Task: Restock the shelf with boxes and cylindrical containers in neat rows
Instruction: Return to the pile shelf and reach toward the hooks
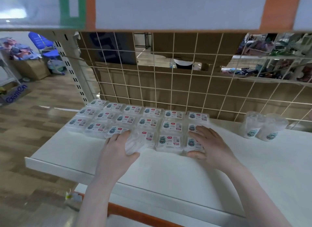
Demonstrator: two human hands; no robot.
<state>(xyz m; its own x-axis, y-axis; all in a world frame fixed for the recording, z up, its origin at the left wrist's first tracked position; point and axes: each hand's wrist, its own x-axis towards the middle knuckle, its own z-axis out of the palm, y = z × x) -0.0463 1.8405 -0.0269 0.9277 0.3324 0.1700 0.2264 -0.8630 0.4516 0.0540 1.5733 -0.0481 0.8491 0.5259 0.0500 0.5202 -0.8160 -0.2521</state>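
Note:
Several clear plastic boxes [170,125] with red and white labels lie in rows on the white shelf [168,172], against the wire grid at the back. My left hand [118,147] holds the front box of the fourth column [143,140], thumb under its near edge and fingers along its left side. My right hand [207,142] rests with spread fingers over the rightmost column's front boxes [192,142], thumb against the near edge. Two clear cylindrical containers [263,127] stand upright at the right.
A wire grid panel [185,84] backs the shelf, with cardboard behind it. An upper shelf edge [168,10] hangs overhead. A slotted upright post [70,68] stands at the left. A lower shelf with orange trim [135,215] lies below. Cardboard boxes sit on the wooden floor at left.

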